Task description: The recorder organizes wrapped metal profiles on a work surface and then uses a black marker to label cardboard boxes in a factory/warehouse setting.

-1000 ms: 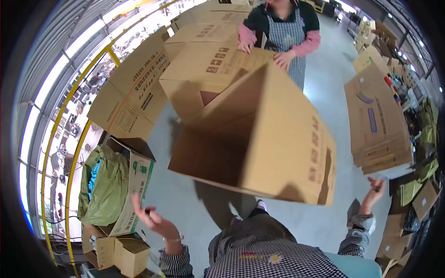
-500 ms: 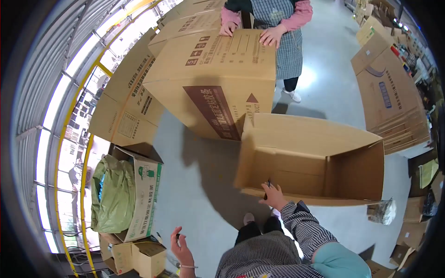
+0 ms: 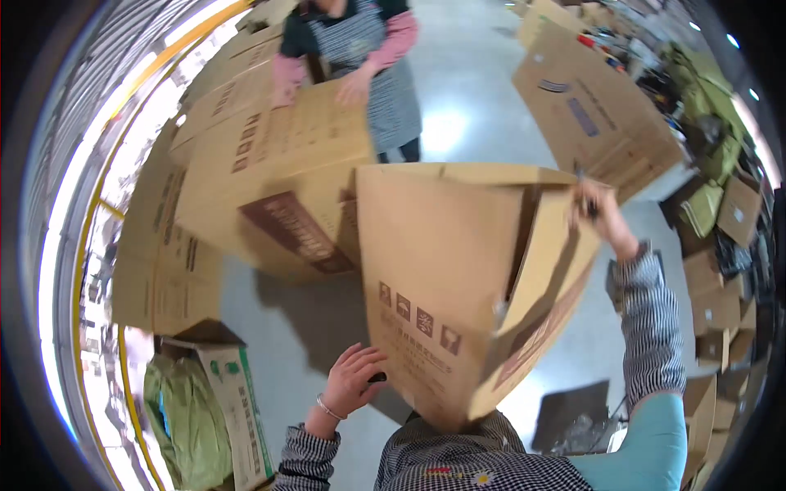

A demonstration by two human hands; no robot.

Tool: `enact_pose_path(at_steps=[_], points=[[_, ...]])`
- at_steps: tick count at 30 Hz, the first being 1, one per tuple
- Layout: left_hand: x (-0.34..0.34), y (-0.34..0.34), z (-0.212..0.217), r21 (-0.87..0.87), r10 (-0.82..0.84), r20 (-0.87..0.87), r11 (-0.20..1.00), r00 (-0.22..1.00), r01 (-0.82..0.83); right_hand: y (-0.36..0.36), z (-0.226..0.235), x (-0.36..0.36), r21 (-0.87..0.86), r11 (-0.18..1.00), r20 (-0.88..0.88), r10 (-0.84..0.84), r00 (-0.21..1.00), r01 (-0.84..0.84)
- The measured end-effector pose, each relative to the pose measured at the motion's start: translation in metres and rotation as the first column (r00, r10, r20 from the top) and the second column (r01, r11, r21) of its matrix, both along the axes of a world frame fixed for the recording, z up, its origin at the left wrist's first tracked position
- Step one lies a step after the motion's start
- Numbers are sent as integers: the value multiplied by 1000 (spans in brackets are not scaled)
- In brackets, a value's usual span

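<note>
A large brown cardboard box (image 3: pixel 426 270) stands tilted in front of me, its printed side toward me and its lower corner close to my body. My right hand (image 3: pixel 598 209) is at its far right rim, closed round a slim dark tool (image 3: pixel 580 172) whose kind is blurred. Beside the box's left side is my left hand (image 3: pixel 356 380), its fingers stretched out. A small black thing (image 3: pixel 377 377) shows at those fingers; whether it is worn or held I cannot make out.
Beyond, a person (image 3: pixel 352 61) in a checked apron rests both hands on another big carton (image 3: pixel 282 164). Flattened cardboard (image 3: pixel 602 106) leans at the far right. To the left, a white-sided carton (image 3: pixel 239 401) holds a green sack (image 3: pixel 188 417). Smaller boxes (image 3: pixel 708 303) line the right.
The box has tipped up and turned, its open top swinging away from me. My right hand has moved up and right along its rim; my left hand has risen to its left side.
</note>
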State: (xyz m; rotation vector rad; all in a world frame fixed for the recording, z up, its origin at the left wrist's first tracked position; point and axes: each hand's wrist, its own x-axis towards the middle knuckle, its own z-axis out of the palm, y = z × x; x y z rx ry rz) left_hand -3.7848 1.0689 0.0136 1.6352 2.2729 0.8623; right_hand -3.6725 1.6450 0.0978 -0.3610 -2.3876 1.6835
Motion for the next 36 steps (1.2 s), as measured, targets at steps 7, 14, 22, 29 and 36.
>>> enact_pose_path(at_steps=[7,14,22,29,36], points=[[51,130,-73,-126,-582,-215,813,784,569,9,28,98,244,662,-388,-603,697,709],[130,311,-28,33,-610,-195,778,768,627,-156,-81,234,294,290,-300,-877,376,911],[157,392,-45,68,-641,-203,745,740,663,-16,-113,330,636,49,-318,-893,319,770],[148,503,-48,119,-785,-195,576,588,809,-51,-84,278,-143,238,-391,-905,166,961],[161,519,-46,208,-882,-80,441,465,873,-44,-118,287,-25,177,-182,-969,170,984]])
